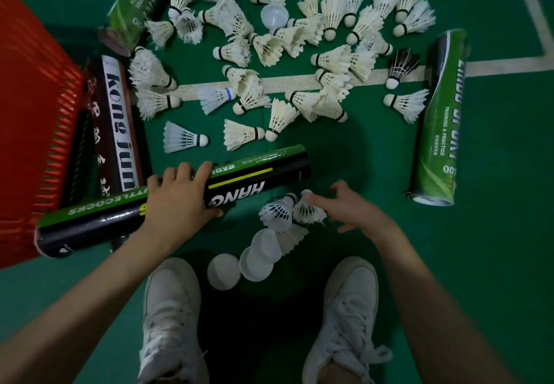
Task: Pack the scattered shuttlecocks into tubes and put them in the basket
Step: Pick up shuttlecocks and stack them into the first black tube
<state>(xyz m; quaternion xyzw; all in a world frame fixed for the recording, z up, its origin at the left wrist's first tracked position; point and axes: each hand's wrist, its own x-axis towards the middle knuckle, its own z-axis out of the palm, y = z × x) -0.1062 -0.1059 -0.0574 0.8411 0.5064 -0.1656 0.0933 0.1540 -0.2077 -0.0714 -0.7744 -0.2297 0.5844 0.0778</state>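
Tube in hand: a black shuttlecock tube (pixel 263 170) with a green stripe, a yellow bar and white lettering lies slantwise above the floor, just short of the scattered pile.
Left hand: the left hand (pixel 180 200) is wrapped around the tube's middle, fingers curled over the top.
Right hand: the right hand (pixel 353 209) is well apart from the left, fingers loosely spread, thumb tip on the cork of a white shuttlecock (pixel 308 209) that lies against another just below the tube.
Scattered shuttlecocks: dozens of white feathered shuttlecocks (pixel 269 47) lie heaped and overlapping farther out, among them one black-feathered shuttlecock (pixel 400 65) and one blue-banded shuttlecock (pixel 215 97).
Other tubes: a green tube (pixel 440 119) lies to the right, a second green tube (pixel 135 5) at upper left, and a dark "Kong jun" tube (pixel 118 125) rests against the basket.
Basket: a red slatted basket (pixel 33 113) fills the left edge, touching the held tube's far end.
Lids: round white lids (pixel 223 271) sit between two white shoes (pixel 171 317).
Surface: a green court floor (pixel 494 233) crossed by a white line (pixel 509 64).
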